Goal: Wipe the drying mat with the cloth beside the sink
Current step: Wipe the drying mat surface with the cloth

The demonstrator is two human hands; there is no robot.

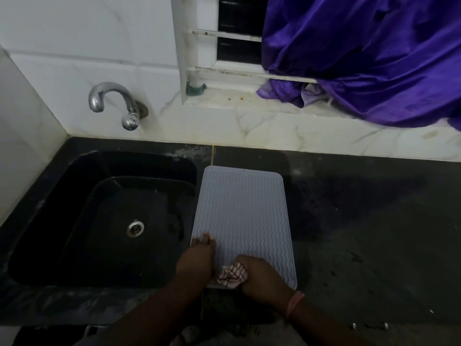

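Note:
A grey drying mat (240, 213) with wavy ridges lies on the black counter just right of the sink. My right hand (262, 275) grips a bunched white cloth with dark red checks (232, 274) and holds it down on the mat's near left corner. My left hand (197, 258) rests on the mat's left edge, its fingertips laid on the mat near the sink rim. Much of the cloth is hidden under my right hand.
A black sink (104, 221) with a steel drain (135, 228) sits left of the mat, under a chrome tap (112, 101) on the white tiled wall. The dark counter (374, 233) stretches right. A purple cloth (369, 53) hangs over the window sill at the back right.

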